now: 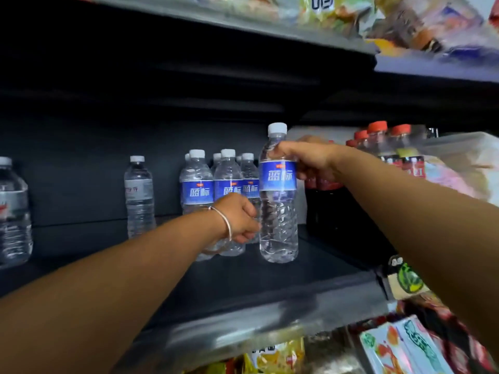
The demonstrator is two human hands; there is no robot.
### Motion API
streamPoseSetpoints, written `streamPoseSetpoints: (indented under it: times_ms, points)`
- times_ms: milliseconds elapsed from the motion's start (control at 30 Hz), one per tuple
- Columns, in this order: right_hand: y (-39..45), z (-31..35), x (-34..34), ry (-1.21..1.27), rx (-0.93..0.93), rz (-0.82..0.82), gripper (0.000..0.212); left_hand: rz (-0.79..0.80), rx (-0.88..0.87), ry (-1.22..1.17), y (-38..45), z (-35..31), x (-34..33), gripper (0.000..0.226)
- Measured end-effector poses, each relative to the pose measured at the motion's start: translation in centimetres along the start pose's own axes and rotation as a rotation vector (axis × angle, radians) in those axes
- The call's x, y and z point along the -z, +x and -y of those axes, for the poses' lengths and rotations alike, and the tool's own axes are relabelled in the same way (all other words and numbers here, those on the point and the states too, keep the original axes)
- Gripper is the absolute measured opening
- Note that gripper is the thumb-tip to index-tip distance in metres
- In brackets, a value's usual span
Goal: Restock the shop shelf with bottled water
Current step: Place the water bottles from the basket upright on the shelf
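A clear water bottle with a blue label and white cap stands upright on the dark shelf; my right hand grips it near the shoulder. Just left of it is a cluster of several matching blue-label bottles. My left hand, with a silver bangle on the wrist, reaches into the lower part of that cluster, fingers curled around one bottle there. A white-label water bottle stands alone further left, and another is at the far left edge.
Dark cola bottles with red caps crowd the shelf to the right of the held bottle. Snack packets fill the shelf above and the one below. The shelf's grey front lip runs across below my arms.
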State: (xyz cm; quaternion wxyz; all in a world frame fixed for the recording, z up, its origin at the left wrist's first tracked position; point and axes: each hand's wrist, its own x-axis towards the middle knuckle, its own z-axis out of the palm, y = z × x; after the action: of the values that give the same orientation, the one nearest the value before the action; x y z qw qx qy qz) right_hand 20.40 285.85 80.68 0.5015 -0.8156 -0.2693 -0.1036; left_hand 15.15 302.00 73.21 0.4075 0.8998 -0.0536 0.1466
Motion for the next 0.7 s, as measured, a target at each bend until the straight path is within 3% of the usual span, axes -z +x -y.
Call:
streamPoseSetpoints:
  times_ms: [133, 700]
  points:
    - [3.4, -2.1, -1.1, -0.020, 0.069, 0.009, 0.023, -0.035, 0.046, 0.002, 2.4, 1.6, -1.3, 0.026]
    - [10.0, -5.5, -3.8, -0.012, 0.029, 0.043, 0.039, -0.090, 0.124, 0.001, 5.5, 4.3, -2.0, 0.020]
